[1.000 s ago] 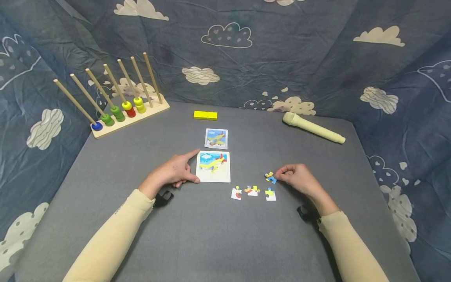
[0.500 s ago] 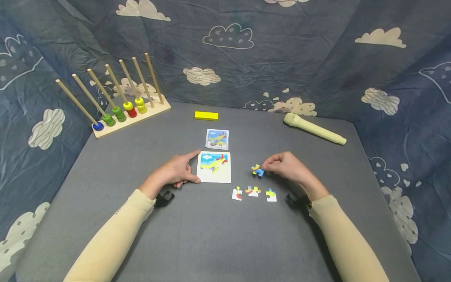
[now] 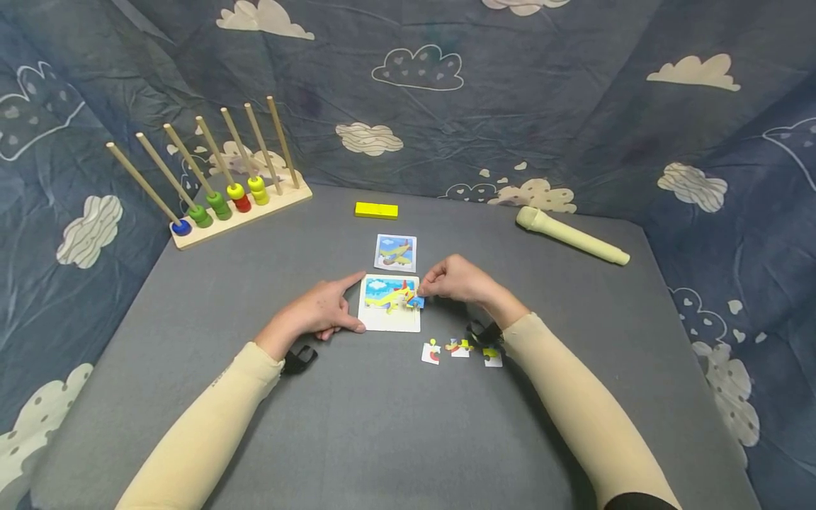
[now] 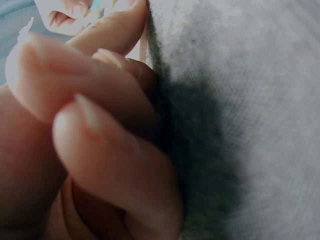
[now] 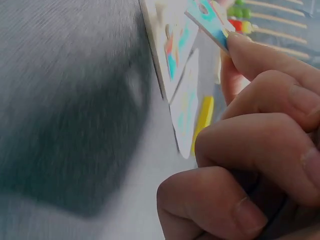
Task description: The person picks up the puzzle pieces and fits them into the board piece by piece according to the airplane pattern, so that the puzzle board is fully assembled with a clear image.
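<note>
A square puzzle board [image 3: 390,323] with part of an airplane picture lies mid-table. My left hand [image 3: 321,312] touches its left side, index finger at the upper corner and thumb at the lower one. Over the board's right edge, my right hand [image 3: 460,278] pinches a blue puzzle piece [image 3: 416,302] between thumb and index finger. In the right wrist view that puzzle piece [image 5: 211,26] is tilted and raised off the board. Several loose airplane pieces lie nearer me, among them a white-and-red piece [image 3: 431,353] and a white-and-yellow piece [image 3: 493,358], partly hidden by the right wrist.
Just behind the board lies an airplane picture card [image 3: 395,253], with a yellow block [image 3: 376,210] farther back. A wooden peg stand [image 3: 245,216] with colored rings stands at the back left. A cream microphone-shaped object [image 3: 572,236] lies at the back right.
My right hand has carried the puzzle piece left from beside the loose pieces to the board's right edge. The left hand keeps its place at the board.
</note>
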A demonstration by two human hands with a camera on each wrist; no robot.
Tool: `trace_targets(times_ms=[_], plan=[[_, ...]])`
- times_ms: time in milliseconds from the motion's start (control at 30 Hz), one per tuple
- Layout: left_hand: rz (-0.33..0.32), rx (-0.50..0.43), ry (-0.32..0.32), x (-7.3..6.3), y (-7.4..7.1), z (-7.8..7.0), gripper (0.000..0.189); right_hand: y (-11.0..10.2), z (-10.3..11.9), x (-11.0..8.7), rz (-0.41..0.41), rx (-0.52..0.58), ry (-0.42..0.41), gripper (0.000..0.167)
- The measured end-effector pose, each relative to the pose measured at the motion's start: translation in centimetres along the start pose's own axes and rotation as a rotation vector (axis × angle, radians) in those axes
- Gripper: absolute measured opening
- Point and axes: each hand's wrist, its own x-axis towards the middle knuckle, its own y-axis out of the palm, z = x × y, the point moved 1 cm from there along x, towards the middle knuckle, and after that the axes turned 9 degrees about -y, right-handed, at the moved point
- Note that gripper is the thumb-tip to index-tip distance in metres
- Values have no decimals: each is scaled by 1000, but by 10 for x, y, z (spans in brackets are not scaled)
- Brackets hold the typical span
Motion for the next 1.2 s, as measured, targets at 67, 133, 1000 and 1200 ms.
trace_targets(times_ms=[67,133,1000,1200], plan=[[1,-1,2,0,0,-1,110,5,2,6,8,-24,-10,18],[3,0,3,0,0,-1,110,9,2,11,7,-56,-26,18],[8,19,-6,1,1,-1,111,29,-6,-1,-162,-356,-107,27],[-1,20,12,0,0,1,110,38,-2,-10,-179,-540,-134,30]])
